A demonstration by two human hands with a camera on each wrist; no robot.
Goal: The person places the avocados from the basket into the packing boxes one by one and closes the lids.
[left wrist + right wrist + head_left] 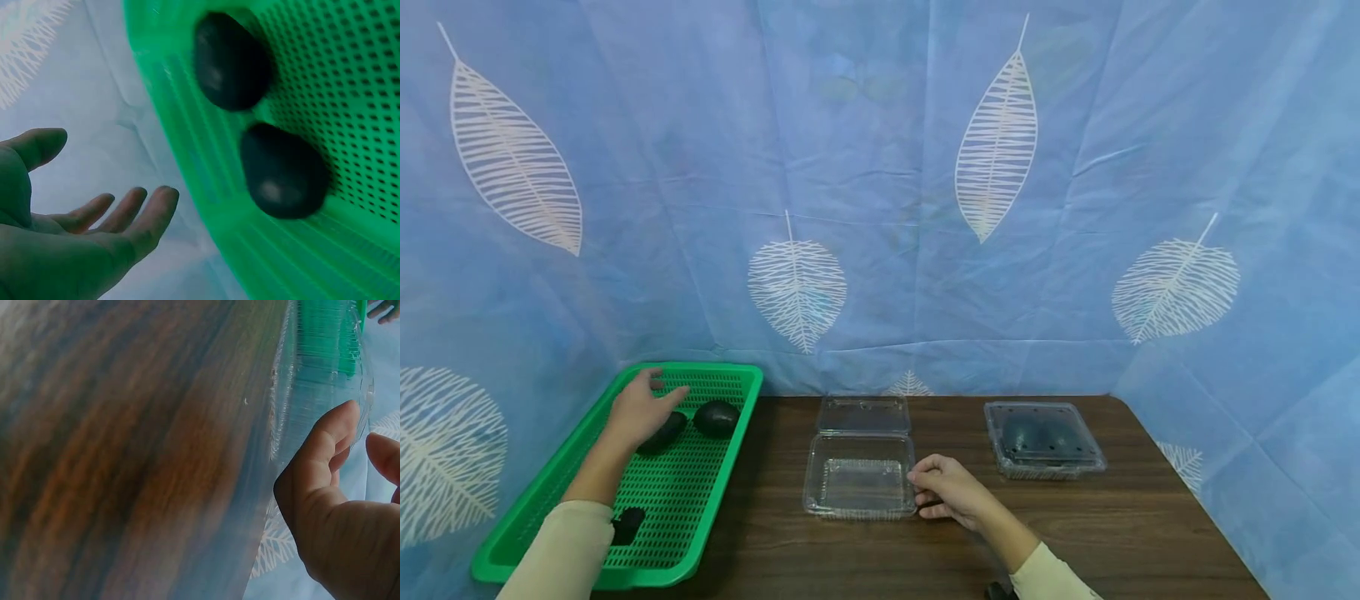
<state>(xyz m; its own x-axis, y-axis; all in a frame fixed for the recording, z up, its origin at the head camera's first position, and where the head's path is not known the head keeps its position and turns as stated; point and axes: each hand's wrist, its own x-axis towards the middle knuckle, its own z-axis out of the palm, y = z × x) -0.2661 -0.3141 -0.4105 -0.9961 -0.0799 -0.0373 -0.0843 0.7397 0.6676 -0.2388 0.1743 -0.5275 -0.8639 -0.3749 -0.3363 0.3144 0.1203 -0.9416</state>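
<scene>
My left hand [642, 410] is over the green plastic basket [715, 500], fingers spread and holding nothing. Two dark avocados lie in the basket's far part; the left one [664, 433] is partly behind the hand, the other avocado [717, 418] to its right. In the left wrist view the hand [94, 250] stays apart from both avocados [284, 172]. With thumb and fingers, my right hand [955, 493] pinches the right rim of a clear plastic clamshell box [859, 504], its lid [863, 415] folded back. The right wrist view shows the rim between thumb and index finger [325, 444].
A closed clamshell box [1047, 440] with dark avocados inside stands on the brown wooden table [1120, 533] at the right. Behind the table hangs a blue cloth [880, 167] with white leaf prints. A small black object [627, 527] shows beside the left sleeve.
</scene>
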